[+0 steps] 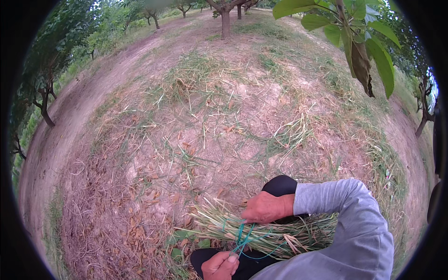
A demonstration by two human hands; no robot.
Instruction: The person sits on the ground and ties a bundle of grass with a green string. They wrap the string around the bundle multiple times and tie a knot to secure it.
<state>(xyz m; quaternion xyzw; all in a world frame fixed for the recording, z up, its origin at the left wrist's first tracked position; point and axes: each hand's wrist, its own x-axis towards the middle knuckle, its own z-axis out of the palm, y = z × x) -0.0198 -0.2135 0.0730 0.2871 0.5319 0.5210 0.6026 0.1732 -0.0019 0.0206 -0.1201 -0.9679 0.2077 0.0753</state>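
Observation:
A bundle of cut grass (273,232) lies across my dark-trousered lap, its pale stem ends towards the left and its green blades towards the right. Green twine (241,236) loops around it near the stem ends and crosses over itself. At the bundle's near side, my left hand (220,265) pinches the twine between thumb and fingers. My right hand (264,209) rests on the far side of the bundle, fingers curled down at the twine; its fingertips are partly hidden. A loose twine strand hangs in a curve below the stems.
Cut grass (290,136) and dry brown leaves (134,227) litter the bare soil ahead. Low green leaves (180,238) grow beside the stem ends. A leafy branch (353,42) hangs close at the upper right. Orchard trees (225,22) stand ahead and along both sides.

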